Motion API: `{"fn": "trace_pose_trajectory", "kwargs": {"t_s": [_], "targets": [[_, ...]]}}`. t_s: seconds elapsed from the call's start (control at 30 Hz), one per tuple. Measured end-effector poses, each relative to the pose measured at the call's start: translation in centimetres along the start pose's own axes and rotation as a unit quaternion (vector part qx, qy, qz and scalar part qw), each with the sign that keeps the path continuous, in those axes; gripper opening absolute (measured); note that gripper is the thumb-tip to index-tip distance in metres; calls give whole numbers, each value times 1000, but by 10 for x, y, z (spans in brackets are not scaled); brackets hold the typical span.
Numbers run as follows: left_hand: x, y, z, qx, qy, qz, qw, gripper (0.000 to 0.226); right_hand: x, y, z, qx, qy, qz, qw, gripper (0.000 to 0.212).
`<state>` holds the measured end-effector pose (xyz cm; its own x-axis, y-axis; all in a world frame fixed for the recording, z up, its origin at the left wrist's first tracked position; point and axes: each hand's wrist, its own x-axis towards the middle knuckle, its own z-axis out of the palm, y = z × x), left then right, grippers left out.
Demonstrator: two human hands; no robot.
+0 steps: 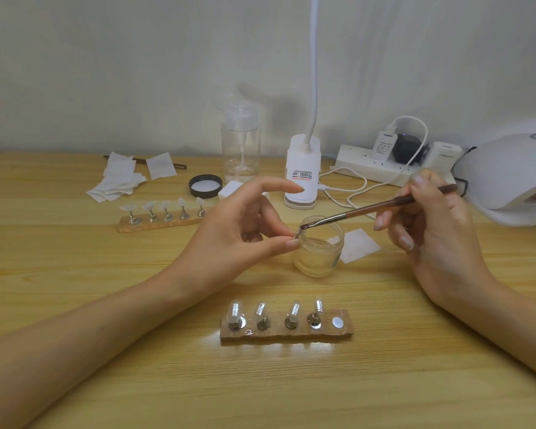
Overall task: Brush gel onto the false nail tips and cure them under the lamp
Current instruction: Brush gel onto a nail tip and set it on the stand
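Pale wood-grain table (106, 382) fills the lower frame. Bottom centre, a wooden holder strip (291, 335) carries four glossy clear nail tips (235, 308) on metal stands, with a bare metal disc (338, 322) at its right end. Just above, the left hand (245, 230) pinches a tiny piece (297, 235), too small to identify, over the open glass jar (319, 258) of clear gel. The right hand (437, 230) grips the brush (362, 210), bristles at that piece. Further up: black lid (205, 186), clear pump bottle (240, 144), white curing lamp (514, 178) at the right edge, plain white wall (106, 72).

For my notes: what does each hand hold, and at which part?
The left hand pinches a nail stand by its lower end; the right hand holds the brush by its handle.
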<state>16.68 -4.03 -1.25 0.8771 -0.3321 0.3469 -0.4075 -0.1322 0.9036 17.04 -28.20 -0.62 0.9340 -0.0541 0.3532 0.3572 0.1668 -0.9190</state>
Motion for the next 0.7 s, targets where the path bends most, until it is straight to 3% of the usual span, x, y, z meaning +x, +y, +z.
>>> {"fn": "trace_pose_trajectory", "kwargs": {"t_s": [0.2, 0.7], "targets": [[0, -1, -1, 1, -1, 3, 1000, 54, 2, 2, -2, 1, 36, 27, 999, 39], [0, -3, -1, 5, 1, 9, 1000, 55, 0, 2, 1, 6, 21, 51, 998, 26]]}}
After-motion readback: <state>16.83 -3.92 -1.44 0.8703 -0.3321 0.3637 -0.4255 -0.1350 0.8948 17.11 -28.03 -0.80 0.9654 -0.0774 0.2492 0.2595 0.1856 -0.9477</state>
